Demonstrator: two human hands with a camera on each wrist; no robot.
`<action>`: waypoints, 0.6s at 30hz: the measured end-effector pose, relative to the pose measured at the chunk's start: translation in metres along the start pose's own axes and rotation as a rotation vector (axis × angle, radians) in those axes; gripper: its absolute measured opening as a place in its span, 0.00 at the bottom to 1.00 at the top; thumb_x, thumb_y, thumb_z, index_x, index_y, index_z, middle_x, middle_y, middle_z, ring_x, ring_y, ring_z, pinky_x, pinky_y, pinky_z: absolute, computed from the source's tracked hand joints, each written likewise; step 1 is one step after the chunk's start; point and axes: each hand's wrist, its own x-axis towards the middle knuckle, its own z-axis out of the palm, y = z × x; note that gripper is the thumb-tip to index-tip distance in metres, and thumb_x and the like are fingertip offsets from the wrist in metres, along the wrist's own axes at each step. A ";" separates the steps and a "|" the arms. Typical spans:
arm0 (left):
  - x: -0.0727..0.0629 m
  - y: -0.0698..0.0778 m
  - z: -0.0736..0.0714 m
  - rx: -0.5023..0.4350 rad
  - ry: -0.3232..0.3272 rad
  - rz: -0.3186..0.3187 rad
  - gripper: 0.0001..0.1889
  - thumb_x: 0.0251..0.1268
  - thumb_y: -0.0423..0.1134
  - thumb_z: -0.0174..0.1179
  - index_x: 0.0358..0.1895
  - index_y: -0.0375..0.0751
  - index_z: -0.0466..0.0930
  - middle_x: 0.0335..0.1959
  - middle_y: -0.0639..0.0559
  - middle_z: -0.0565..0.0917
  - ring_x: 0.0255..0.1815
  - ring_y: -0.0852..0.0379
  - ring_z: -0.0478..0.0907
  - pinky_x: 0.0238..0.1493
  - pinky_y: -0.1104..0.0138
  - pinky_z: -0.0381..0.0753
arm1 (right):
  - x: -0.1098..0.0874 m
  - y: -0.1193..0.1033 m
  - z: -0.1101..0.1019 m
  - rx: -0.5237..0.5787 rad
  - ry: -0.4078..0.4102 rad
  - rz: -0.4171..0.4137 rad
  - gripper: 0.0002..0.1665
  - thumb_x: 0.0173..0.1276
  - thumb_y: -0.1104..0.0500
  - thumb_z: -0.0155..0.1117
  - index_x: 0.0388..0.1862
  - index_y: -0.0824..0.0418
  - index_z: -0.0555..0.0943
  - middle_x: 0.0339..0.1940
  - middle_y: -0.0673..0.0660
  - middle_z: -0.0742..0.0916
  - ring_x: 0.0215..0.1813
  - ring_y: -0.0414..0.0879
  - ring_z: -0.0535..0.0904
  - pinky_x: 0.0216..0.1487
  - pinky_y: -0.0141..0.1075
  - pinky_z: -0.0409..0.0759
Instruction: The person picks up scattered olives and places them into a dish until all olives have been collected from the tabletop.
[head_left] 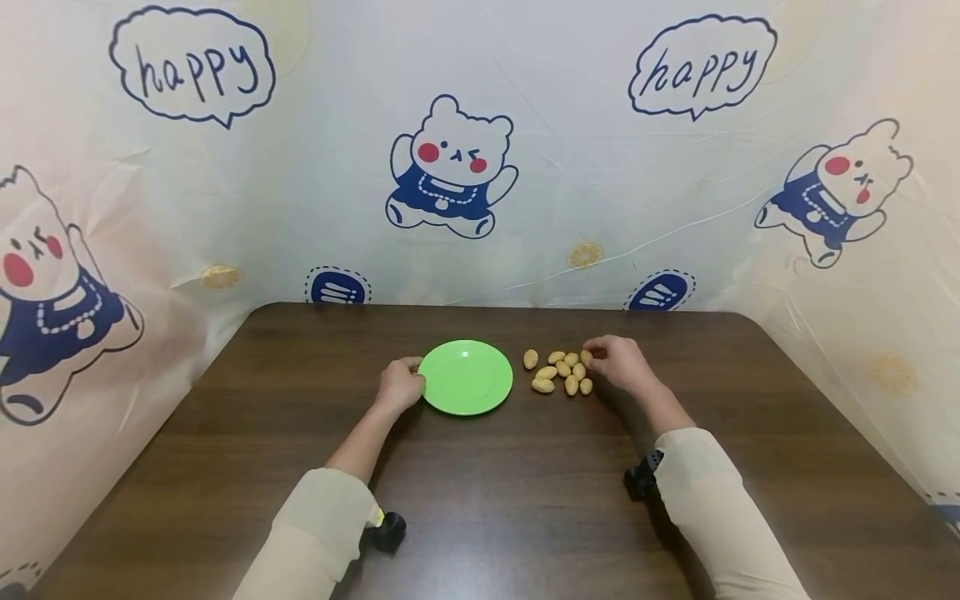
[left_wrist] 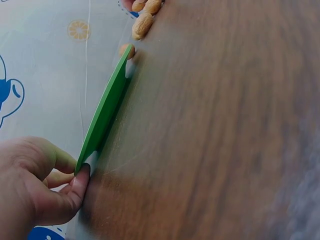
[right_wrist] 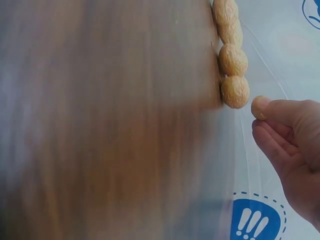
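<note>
Black cameras [head_left: 388,533] are worn at both cuffs, over the desk [head_left: 525,500]. Beyond, the green plate's [head_left: 467,379] left rim is pinched by the left hand [head_left: 401,385], thumb-and-finger grip shown best in left wrist view. Peanuts [head_left: 564,368] are clustered right of the plate, axes mixed: nearest-left one laid sideways. Held peanut [right_wrist: 259,107] is pinched by the right hand [head_left: 621,362] at the cluster's right; gap revealed only by right wrist view, long axis mostly finger-hidden. Printed cloth [head_left: 577,183] is seen behind.
</note>
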 end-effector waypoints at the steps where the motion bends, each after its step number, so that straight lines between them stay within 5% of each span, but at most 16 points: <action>1: 0.000 0.000 0.000 0.000 0.000 0.001 0.25 0.59 0.25 0.42 0.63 0.29 0.66 0.50 0.38 0.76 0.42 0.49 0.69 0.30 0.68 0.66 | 0.000 -0.002 0.000 0.006 0.008 0.000 0.16 0.61 0.65 0.63 0.48 0.70 0.80 0.43 0.64 0.83 0.45 0.55 0.79 0.44 0.44 0.77; 18: -0.001 -0.001 0.000 0.006 -0.006 0.013 0.25 0.60 0.26 0.42 0.63 0.29 0.65 0.52 0.36 0.75 0.43 0.48 0.70 0.31 0.66 0.66 | 0.010 -0.027 0.011 0.088 0.049 0.010 0.17 0.61 0.66 0.63 0.49 0.69 0.80 0.44 0.64 0.83 0.45 0.54 0.79 0.42 0.42 0.78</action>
